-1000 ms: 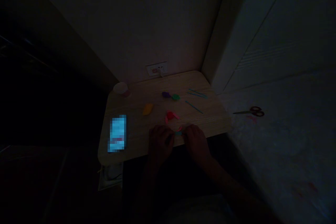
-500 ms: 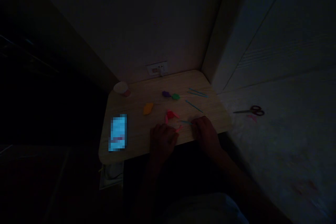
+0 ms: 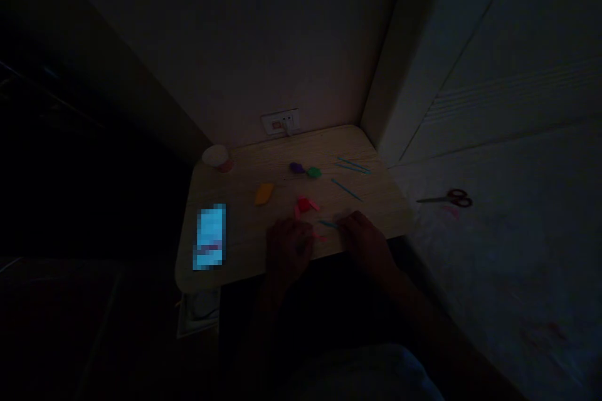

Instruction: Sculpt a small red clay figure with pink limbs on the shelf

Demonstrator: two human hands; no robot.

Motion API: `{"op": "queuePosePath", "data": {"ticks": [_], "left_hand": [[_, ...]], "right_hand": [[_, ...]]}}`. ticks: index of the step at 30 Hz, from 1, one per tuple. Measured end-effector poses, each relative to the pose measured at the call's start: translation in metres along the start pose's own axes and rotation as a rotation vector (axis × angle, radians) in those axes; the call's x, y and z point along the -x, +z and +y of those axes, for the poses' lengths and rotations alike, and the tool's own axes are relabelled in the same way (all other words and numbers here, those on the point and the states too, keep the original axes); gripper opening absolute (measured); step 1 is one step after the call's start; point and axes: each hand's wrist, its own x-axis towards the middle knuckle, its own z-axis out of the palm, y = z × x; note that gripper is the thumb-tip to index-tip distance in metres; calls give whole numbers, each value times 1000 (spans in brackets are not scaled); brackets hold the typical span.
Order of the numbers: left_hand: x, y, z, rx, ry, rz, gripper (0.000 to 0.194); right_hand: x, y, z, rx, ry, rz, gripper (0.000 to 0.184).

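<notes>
The room is dim. My right hand [image 3: 364, 239] rests at the near edge of a light wood table [image 3: 244, 250], its fingertips at the end of a thin blue stick [image 3: 328, 223]. My left hand [image 3: 288, 250] lies close by, next to a small pink strip [image 3: 320, 237]; I cannot tell whether it grips the strip. Just beyond them sits a red clay piece [image 3: 305, 204] with pink bits. Farther back lie a purple clay lump [image 3: 296, 168], a green clay lump [image 3: 313, 171], an orange clay piece [image 3: 264, 193] and several blue sticks [image 3: 347, 189].
A lit phone [image 3: 210, 237], pixelated, lies at the table's left. A white-topped cup [image 3: 216, 158] stands in the back left corner, below a wall socket [image 3: 280, 122]. Scissors [image 3: 444, 200] lie on a pale surface right of the table.
Since one second ago my hands have parted slightly from their close pinch. The blue stick and pink strip now show between them, and my right hand has shifted slightly up the table.
</notes>
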Motion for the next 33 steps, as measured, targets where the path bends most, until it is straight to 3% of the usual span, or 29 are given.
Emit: {"op": "queuePosePath", "data": {"ticks": [10,24,27,33], "left_hand": [[0,1,-1,-50,-6,7,1],[-1,2,0,-76,-24,-4,10],[-1,3,0,-81,-35,3,13],[3,0,1,-7,22,10,19]], "right_hand": [[0,0,-17,-20,-59,-61,17],[-9,-7,-23,15,-105,-145,21],[-12,-5,-19,17,-99,-122,20],[-12,-10,-7,-41,-15,61,22]]}}
